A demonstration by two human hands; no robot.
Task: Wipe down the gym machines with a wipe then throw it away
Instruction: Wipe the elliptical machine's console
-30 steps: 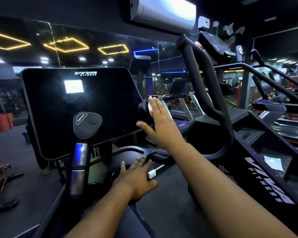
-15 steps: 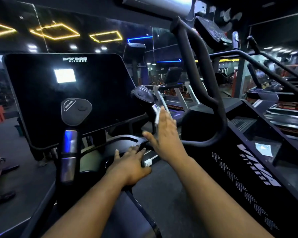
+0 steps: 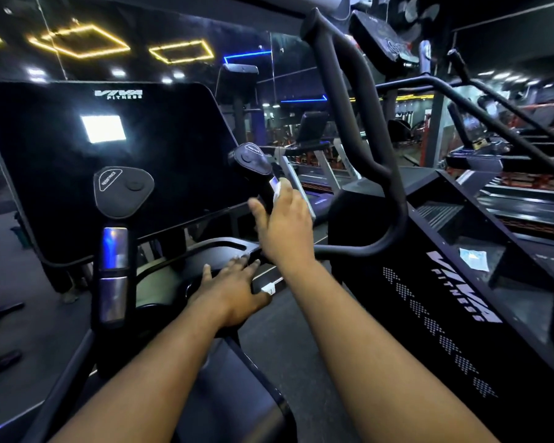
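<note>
I am looking down over a black gym machine whose console screen point(image 3: 109, 161) is filling the ten o'clock part of the view, with a small bright square glowing on it. My right hand point(image 3: 283, 225) is reaching up just past centre, toward one o'clock, and is wrapping its fingers and thumb around the right handle point(image 3: 253, 167) below its flat button cap. The white wipe point(image 3: 276, 188) is sitting pinched between those fingers and the handle's stem, only a small edge of it showing at the fingertips. My left hand point(image 3: 231, 292) is lying flat at six o'clock from the right one, fingers straight and relaxed, pressing on the dark lower frame point(image 3: 211, 247) of the machine and gripping nothing. The left handle point(image 3: 122, 193), with its resistance pad on top and a shiny metal grip below, is standing upright at nine o'clock. At three o'clock a stair-climber point(image 3: 445, 302) with white lettering on its side panel is standing just beside my machine, and a pale scrap of something point(image 3: 474, 259) is lying on one of its steps.
</note>
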